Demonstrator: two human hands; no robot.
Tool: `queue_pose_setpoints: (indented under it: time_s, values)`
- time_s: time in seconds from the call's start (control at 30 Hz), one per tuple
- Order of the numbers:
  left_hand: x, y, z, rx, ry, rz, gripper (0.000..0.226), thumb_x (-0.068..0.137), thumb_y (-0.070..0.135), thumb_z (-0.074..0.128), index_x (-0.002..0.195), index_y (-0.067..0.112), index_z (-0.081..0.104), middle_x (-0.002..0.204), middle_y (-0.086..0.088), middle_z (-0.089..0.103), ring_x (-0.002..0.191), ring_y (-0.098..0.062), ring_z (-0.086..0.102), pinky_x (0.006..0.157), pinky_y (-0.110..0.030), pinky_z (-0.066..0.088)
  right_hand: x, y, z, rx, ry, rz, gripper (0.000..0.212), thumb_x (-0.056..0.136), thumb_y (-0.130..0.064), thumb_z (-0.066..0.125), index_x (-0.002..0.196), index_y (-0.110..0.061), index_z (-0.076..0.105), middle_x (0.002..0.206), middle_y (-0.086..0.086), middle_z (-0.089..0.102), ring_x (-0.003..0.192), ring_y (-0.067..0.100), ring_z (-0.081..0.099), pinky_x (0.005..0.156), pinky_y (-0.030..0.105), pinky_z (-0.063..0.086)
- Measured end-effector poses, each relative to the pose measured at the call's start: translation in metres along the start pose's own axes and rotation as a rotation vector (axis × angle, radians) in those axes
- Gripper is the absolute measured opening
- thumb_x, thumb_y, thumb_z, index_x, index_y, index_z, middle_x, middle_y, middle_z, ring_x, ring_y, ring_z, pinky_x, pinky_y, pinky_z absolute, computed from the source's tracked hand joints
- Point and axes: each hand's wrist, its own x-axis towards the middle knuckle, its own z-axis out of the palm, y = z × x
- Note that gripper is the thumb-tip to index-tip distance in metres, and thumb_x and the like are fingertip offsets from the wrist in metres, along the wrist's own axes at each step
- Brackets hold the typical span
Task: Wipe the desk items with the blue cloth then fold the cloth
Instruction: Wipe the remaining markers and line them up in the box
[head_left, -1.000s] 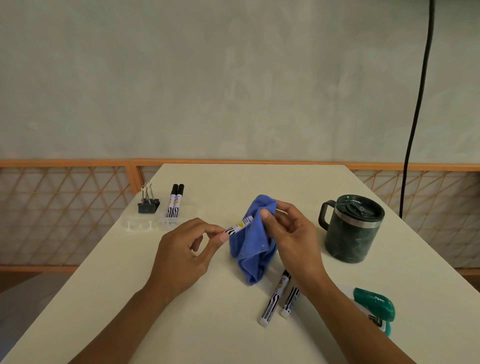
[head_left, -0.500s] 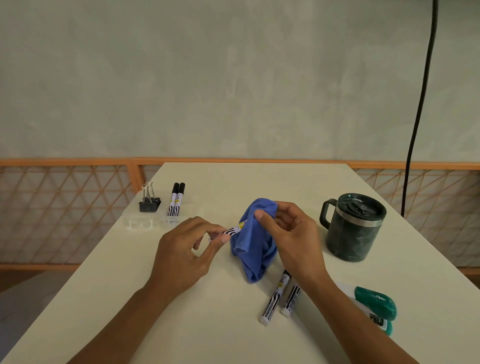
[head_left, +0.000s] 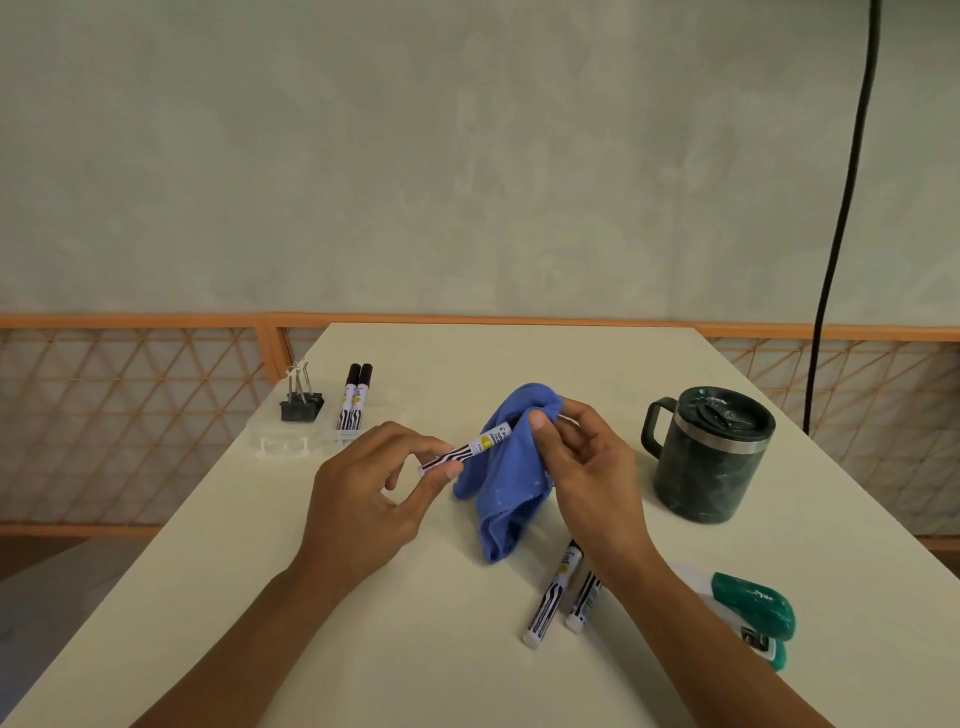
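Where the cream desk (head_left: 363, 649) ends, a greyish wall (head_left: 415, 156) rises.

Your cloth (head_left: 506, 483): plain mid-blue, few pale specks. The marker (head_left: 462, 452) you hold: white barrel, blk wavy zebra stripes, yellow patch nr the cloth end. The near markers (head_left: 553, 592): same white/blk stripes + yellow patch. The rear markers (head_left: 356, 402): same pattern, blk caps. On your R, the mug (head_left: 706, 467): dk green, marbled w/ paler veins, silver band under dk lid. The binder clip (head_left: 300, 408): blk body, silver handles. The desk tool (head_left: 753, 605): teal-green top, white base. The tray (head_left: 283, 447): clear. The table (head_left: 260, 597): plain cream. The wall (head_left: 415, 156): pale grey-green, mottled. The railing (head_left: 130, 320): orange, diamond lattice. The cable (head_left: 852, 156): blk.
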Motion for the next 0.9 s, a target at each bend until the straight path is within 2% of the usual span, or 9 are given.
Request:
queue_pose_setpoints:
  time_s: [0.1, 0.2, 0.37, 0.47, 0.5, 0.63, 0.7, 0.77, 0.9]
  values:
    - [-0.0004, 0.0002, -0.0008, -0.005, -0.004, 0.012, 0.014, 0.094, 0.033, 0.083, 0.107, 0.028, 0.081, 0.088, 0.026, 0.056, 0.065, -0.012, 0.043, 0.056, -0.03, 0.043, 0.0008, -0.0026, -0.0008, 0.023, 0.003, -0.016, 0.027, 0.095, -0.02, 0.078, 0.121, -0.014, 0.072, 0.11, -0.002, 0.081, 0.106, 0.014, 0.077, 0.091, 0.026, 0.061]
    - [-0.0005, 0.0006, -0.0006, -0.013, -0.003, 0.01, 0.013, 0.094, 0.034, 0.083, 0.106, 0.028, 0.081, 0.088, 0.029, 0.055, 0.064, -0.011, 0.043, 0.056, -0.03, 0.043, 0.0021, -0.003, -0.0025, 0.026, 0.001, -0.009, 0.029, 0.092, -0.018, 0.082, 0.119, -0.012, 0.072, 0.107, 0.0, 0.082, 0.103, 0.016, 0.078, 0.091, 0.027, 0.062]
    - [0.0017, 0.0041, 0.0006, -0.009, -0.001, 0.027, 0.015, 0.095, 0.034, 0.083, 0.108, 0.027, 0.082, 0.089, 0.023, 0.059, 0.065, -0.013, 0.044, 0.057, -0.028, 0.042, 0.0046, 0.0009, -0.0038, -0.071, 0.09, -0.029, 0.02, 0.105, -0.038, 0.063, 0.111, -0.023, 0.074, 0.093, -0.001, 0.081, 0.085, 0.013, 0.076, 0.074, 0.024, 0.059]
    - [0.0031, 0.0043, -0.0011, 0.015, 0.036, 0.034, 0.015, 0.095, 0.035, 0.082, 0.107, 0.026, 0.082, 0.09, 0.02, 0.062, 0.064, -0.012, 0.042, 0.056, -0.027, 0.04, 0.0062, 0.0042, -0.0036, -0.05, 0.133, -0.018, 0.029, 0.109, -0.048, 0.053, 0.105, -0.027, 0.073, 0.094, 0.023, 0.07, 0.077, 0.022, 0.062, 0.073, 0.039, 0.051]
    - [0.0031, 0.003, -0.0019, 0.023, 0.058, 0.028, 0.015, 0.096, 0.035, 0.082, 0.107, 0.025, 0.082, 0.09, 0.02, 0.062, 0.063, -0.012, 0.042, 0.057, -0.027, 0.04, 0.0065, 0.0039, -0.0047, -0.021, 0.154, -0.007, 0.031, 0.11, -0.047, 0.051, 0.106, -0.026, 0.073, 0.097, 0.024, 0.069, 0.079, 0.022, 0.06, 0.074, 0.041, 0.05]
    - [0.0018, -0.0022, -0.0048, 0.057, 0.114, 0.026, 0.02, 0.096, 0.037, 0.082, 0.108, 0.021, 0.082, 0.093, 0.022, 0.06, 0.062, -0.012, 0.04, 0.056, -0.028, 0.041, 0.0053, 0.0016, -0.0082, 0.071, 0.124, 0.053, 0.034, 0.11, -0.044, 0.051, 0.115, -0.021, 0.076, 0.107, 0.015, 0.074, 0.088, 0.02, 0.066, 0.082, 0.042, 0.054]
    - [0.0014, -0.0019, -0.0028, 0.065, 0.126, 0.036, 0.02, 0.096, 0.036, 0.082, 0.107, 0.019, 0.082, 0.094, 0.019, 0.063, 0.062, -0.012, 0.04, 0.056, -0.028, 0.042, 0.0039, 0.0018, -0.0062, 0.065, 0.076, 0.059, 0.033, 0.106, -0.045, 0.058, 0.114, -0.018, 0.076, 0.105, 0.017, 0.075, 0.091, 0.021, 0.069, 0.086, 0.041, 0.057]
    - [0.001, 0.0006, 0.0004, 0.074, 0.124, 0.06, 0.017, 0.096, 0.034, 0.083, 0.106, 0.02, 0.082, 0.095, 0.016, 0.067, 0.062, -0.012, 0.042, 0.056, -0.031, 0.044, 0.0021, 0.0003, -0.0019, 0.073, 0.043, 0.081, 0.028, 0.103, -0.039, 0.066, 0.118, -0.019, 0.076, 0.104, 0.005, 0.081, 0.099, 0.018, 0.077, 0.091, 0.038, 0.061]
    - [-0.0001, 0.006, 0.0028, 0.107, 0.083, 0.155, 0.013, 0.096, 0.03, 0.084, 0.106, 0.023, 0.082, 0.096, 0.019, 0.067, 0.063, -0.01, 0.044, 0.056, -0.029, 0.046, 0.0008, -0.002, 0.0003, 0.117, 0.044, 0.125, 0.031, 0.094, -0.035, 0.078, 0.119, -0.017, 0.076, 0.108, 0.002, 0.082, 0.104, 0.022, 0.078, 0.099, 0.043, 0.06]
